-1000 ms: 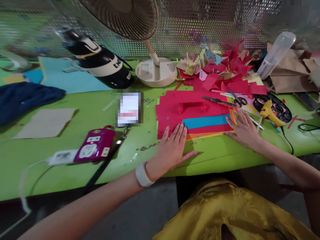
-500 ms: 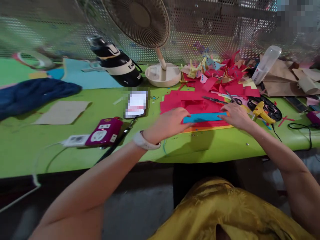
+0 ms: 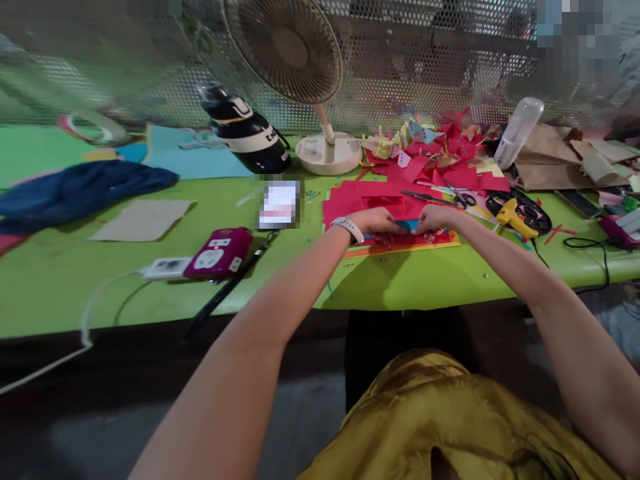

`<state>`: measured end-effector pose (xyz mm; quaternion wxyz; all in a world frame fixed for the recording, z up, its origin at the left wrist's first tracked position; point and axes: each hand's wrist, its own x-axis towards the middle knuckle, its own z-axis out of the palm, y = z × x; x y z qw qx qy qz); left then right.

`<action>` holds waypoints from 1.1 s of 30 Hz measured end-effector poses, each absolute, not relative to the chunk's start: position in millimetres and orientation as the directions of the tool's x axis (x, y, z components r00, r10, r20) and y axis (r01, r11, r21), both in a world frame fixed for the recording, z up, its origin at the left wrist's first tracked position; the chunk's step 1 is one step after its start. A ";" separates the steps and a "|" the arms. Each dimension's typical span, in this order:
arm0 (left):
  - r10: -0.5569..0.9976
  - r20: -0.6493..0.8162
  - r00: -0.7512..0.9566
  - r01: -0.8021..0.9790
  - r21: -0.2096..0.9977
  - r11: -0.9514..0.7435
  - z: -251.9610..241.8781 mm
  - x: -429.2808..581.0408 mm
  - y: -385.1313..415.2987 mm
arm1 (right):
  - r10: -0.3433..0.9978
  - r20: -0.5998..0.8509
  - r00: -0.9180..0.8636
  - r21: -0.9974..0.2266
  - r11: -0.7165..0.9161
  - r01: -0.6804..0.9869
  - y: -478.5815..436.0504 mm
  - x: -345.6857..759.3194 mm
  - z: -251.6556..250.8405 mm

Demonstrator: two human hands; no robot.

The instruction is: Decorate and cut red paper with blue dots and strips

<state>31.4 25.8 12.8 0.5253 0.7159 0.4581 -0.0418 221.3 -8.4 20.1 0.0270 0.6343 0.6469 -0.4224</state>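
Observation:
A blue paper strip (image 3: 411,225) lies across red paper sheets (image 3: 345,198), partly covered by my fingers. My left hand (image 3: 379,222), with a pale watch band at the wrist, closes its fingers on the strip's middle-left part. Close beside it, my right hand (image 3: 434,219) is curled with fingertips pinching the strip a little to the right. Orange and yellow sheets (image 3: 453,243) show under the red ones. Just behind the hands lie a dark-bladed cutter (image 3: 425,197) and scissors (image 3: 465,198).
A yellow glue gun (image 3: 517,219) lies to the right on a black tray. Behind are a pile of folded paper pieces (image 3: 430,140), a fan (image 3: 327,150) and a black bottle (image 3: 250,137). Leftward are a phone (image 3: 279,203), a purple power socket (image 3: 219,253) and dark blue cloth (image 3: 85,187).
Both hands have moved inward from the ends of the blue strip to near its middle, fingers now curled together. The view has shifted slightly.

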 end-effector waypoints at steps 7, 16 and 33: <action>0.620 -0.563 0.546 0.729 0.685 -0.021 13.9 35.9 26.4 | 0.787 -0.604 -0.126 -0.410 -0.171 0.896 -11.3 250.5 31.3; 0.638 -0.561 0.527 0.741 0.672 -0.022 10.3 41.0 25.7 | 0.815 -0.580 0.024 -0.243 -0.201 0.949 -19.6 298.1 52.9; 0.653 -0.563 0.506 0.790 0.607 -0.089 11.0 43.0 26.3 | 0.778 -0.600 -0.183 -0.487 -0.174 0.856 -17.5 246.1 25.1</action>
